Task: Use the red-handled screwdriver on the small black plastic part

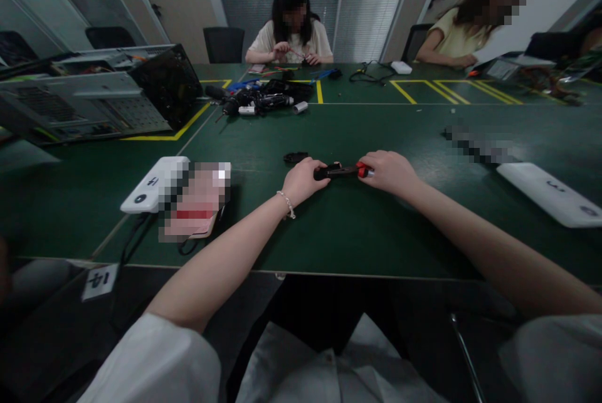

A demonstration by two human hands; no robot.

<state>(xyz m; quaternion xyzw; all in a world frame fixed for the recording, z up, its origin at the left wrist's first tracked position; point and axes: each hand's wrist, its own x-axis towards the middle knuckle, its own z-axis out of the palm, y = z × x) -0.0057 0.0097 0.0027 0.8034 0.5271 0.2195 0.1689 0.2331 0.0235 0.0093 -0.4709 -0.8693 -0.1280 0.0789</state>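
My left hand [305, 180], with a bracelet at its wrist, is closed on a small black piece [322, 173] over the green table. Its fingers cover part of that piece, so I cannot tell its kind. My right hand [388, 171] is wrapped round the red handles of what look like pliers [361, 169]. The dark metal end points left and meets the black piece between my two hands. Just behind my left hand, a black oblong part [295, 157] lies on the table.
White power banks [157, 183] [555, 193] lie left and right, a phone [195, 202] beside the left one. An open computer case [94, 99] stands at the left. A drill and cables [263, 97] are piled farther back. Two people [291, 33] [463, 33] sit across the green table [329, 234].
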